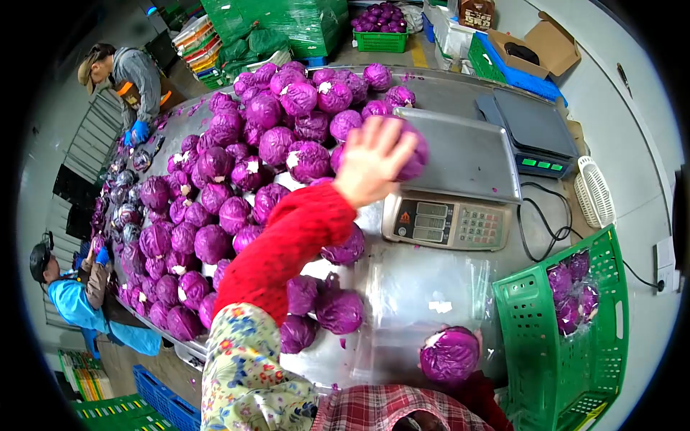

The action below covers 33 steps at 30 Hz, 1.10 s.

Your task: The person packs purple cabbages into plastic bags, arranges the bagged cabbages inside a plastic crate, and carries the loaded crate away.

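Observation:
My left hand (374, 159) reaches far forward with its fingers spread over a red cabbage (415, 152) at the left edge of the weighing scale's steel plate (460, 154). The hand hides much of that cabbage. Close to my body, my right hand (477, 339) holds another red cabbage (449, 355), which has a pale cut stem; most of this hand is behind the cabbage. Under it lie clear plastic bags (428, 291) on the steel table. Left of my outstretched arm is a large heap of red cabbages (215, 205).
A second scale (532, 129) with lit green digits stands behind the first, its black cable (546, 230) on the table. At right, a green crate (528, 323) holds bagged cabbages (573, 291) beside a white basket (595, 192). Two co-workers (140, 79) (72, 294) stand along the left side.

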Motion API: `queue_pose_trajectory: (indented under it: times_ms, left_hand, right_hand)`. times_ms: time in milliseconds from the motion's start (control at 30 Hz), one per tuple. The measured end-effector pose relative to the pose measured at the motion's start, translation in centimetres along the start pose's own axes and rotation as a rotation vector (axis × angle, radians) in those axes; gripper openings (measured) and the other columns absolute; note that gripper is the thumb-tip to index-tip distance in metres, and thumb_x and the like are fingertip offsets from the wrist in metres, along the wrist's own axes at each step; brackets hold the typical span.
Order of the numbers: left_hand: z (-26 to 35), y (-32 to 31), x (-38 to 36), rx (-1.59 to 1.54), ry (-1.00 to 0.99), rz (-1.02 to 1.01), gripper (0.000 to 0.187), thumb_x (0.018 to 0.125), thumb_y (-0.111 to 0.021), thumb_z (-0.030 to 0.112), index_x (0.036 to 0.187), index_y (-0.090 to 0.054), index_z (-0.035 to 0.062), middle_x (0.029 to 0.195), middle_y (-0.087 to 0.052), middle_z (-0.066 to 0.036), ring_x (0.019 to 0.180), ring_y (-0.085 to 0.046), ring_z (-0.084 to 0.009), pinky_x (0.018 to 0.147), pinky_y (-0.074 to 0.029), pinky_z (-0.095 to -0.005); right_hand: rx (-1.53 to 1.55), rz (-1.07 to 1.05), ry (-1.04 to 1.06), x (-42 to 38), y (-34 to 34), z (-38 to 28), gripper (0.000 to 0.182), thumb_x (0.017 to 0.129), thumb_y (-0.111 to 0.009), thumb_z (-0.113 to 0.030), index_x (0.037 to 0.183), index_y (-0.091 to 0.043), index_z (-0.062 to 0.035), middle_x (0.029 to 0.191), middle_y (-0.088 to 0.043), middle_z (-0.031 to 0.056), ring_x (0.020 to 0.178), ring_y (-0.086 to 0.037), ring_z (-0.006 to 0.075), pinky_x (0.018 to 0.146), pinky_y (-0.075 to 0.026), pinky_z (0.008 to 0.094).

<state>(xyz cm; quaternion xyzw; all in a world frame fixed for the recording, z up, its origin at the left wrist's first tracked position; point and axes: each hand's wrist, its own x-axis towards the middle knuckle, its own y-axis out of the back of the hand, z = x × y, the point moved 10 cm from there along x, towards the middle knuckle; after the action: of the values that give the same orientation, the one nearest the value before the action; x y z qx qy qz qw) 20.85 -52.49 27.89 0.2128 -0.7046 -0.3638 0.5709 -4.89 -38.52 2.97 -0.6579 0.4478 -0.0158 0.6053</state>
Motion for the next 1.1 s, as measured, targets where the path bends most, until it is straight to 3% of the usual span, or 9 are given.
queue_pose_trajectory:
  times_ms: [100, 267, 367, 467, 567, 867, 967, 1033, 1100]
  left_hand:
    - [5.6, -6.8, 0.7, -0.054, -0.105, -0.250, 0.086, 0.057, -0.080, 0.020, 0.136, -0.047, 0.0142, 0.138, -0.042, -0.018, 0.129, -0.037, -0.0446, 0.093, -0.041, -0.0626]
    - [11.4, -4.7, 2.2, 0.130, -0.237, -0.083, 0.076, 0.064, -0.073, 0.011, 0.135, -0.048, 0.0114, 0.140, -0.044, -0.017, 0.133, -0.040, -0.0344, 0.103, -0.035, -0.0548]
    - [21.6, -1.7, -9.1, -0.618, -0.294, -0.157, 0.057, 0.072, -0.068, 0.015, 0.126, -0.054, 0.0022, 0.130, -0.053, -0.022, 0.124, -0.050, -0.0367, 0.101, -0.041, -0.0526]
    - [31.1, -3.0, -24.9, -0.706, -0.312, -0.514, 0.053, 0.072, -0.070, 0.020, 0.117, -0.058, -0.0050, 0.130, -0.055, -0.024, 0.122, -0.053, -0.0374, 0.103, -0.042, -0.0499]
    - [32.1, -2.7, -28.2, -0.645, -0.184, -0.536, 0.050, 0.072, -0.070, 0.021, 0.113, -0.059, -0.0071, 0.131, -0.055, -0.024, 0.122, -0.053, -0.0380, 0.103, -0.043, -0.0490]
    - [34.2, -3.8, -30.1, -0.562, -0.144, -0.473, 0.033, 0.072, -0.068, 0.012, 0.101, -0.066, -0.0032, 0.123, -0.062, -0.020, 0.119, -0.057, -0.0336, 0.096, -0.051, -0.0409]
    - [35.3, -3.5, -28.6, -0.824, -0.105, -0.597, 0.040, 0.058, -0.072, 0.012, 0.095, -0.068, -0.0017, 0.099, -0.064, -0.019, 0.105, -0.058, -0.0379, 0.087, -0.052, -0.0449]
    - [35.1, -2.0, -29.6, -0.622, -0.079, -0.217, 0.021, 0.059, -0.069, 0.012, 0.080, -0.069, 0.0064, 0.085, -0.062, -0.014, 0.089, -0.058, -0.0346, 0.073, -0.052, -0.0434]
    - [35.4, -3.9, -29.4, -0.656, 0.009, -0.263, 0.016, 0.057, -0.069, 0.024, 0.066, -0.064, 0.0108, 0.068, -0.054, -0.007, 0.075, -0.057, -0.0300, 0.057, -0.047, -0.0435]
  right_hand:
    - [0.053, -0.002, 0.030, -3.4, 2.1, -0.2, 0.085, 0.085, -0.039, -0.079, 0.135, -0.049, -0.0111, 0.126, -0.057, 0.0254, 0.117, -0.052, 0.0503, 0.094, -0.045, 0.0671]
    - [0.306, -0.007, 0.072, -12.2, 7.7, 1.4, 0.085, 0.085, -0.041, -0.079, 0.137, -0.048, -0.0128, 0.128, -0.056, 0.0255, 0.120, -0.050, 0.0519, 0.095, -0.043, 0.0689]
    - [0.389, 0.007, 0.122, -16.6, 12.0, 2.1, 0.085, 0.084, -0.042, -0.079, 0.139, -0.047, -0.0139, 0.129, -0.055, 0.0255, 0.122, -0.048, 0.0529, 0.096, -0.042, 0.0700]
    - [0.481, 0.081, 0.200, -19.4, 16.3, 2.4, 0.084, 0.085, -0.041, -0.078, 0.139, -0.046, -0.0141, 0.134, -0.052, 0.0239, 0.124, -0.046, 0.0531, 0.098, -0.039, 0.0712]
    - [0.317, 0.215, 0.281, -21.6, 16.0, 2.2, 0.085, 0.089, -0.039, -0.073, 0.133, -0.050, -0.0015, 0.126, -0.058, 0.0233, 0.113, -0.058, 0.0424, 0.099, -0.043, 0.0653]
    - [0.154, 0.135, 0.137, -19.5, 15.6, 4.6, 0.081, 0.092, -0.039, -0.066, 0.136, -0.048, 0.0011, 0.123, -0.061, 0.0186, 0.113, -0.059, 0.0355, 0.100, -0.045, 0.0560]
    - [0.040, 0.139, 0.084, -17.4, 13.8, 4.8, 0.079, 0.092, -0.041, -0.063, 0.137, -0.047, 0.0013, 0.123, -0.061, 0.0191, 0.113, -0.059, 0.0360, 0.100, -0.045, 0.0555]
    - [-0.077, 0.128, 0.046, -16.0, 11.9, 4.6, 0.077, 0.091, -0.043, -0.061, 0.137, -0.047, 0.0013, 0.123, -0.060, 0.0195, 0.113, -0.059, 0.0363, 0.100, -0.045, 0.0552]
    - [-0.210, 0.113, 0.015, -14.2, 10.0, 4.4, 0.076, 0.091, -0.045, -0.058, 0.137, -0.046, 0.0014, 0.123, -0.060, 0.0198, 0.113, -0.058, 0.0366, 0.101, -0.044, 0.0549]
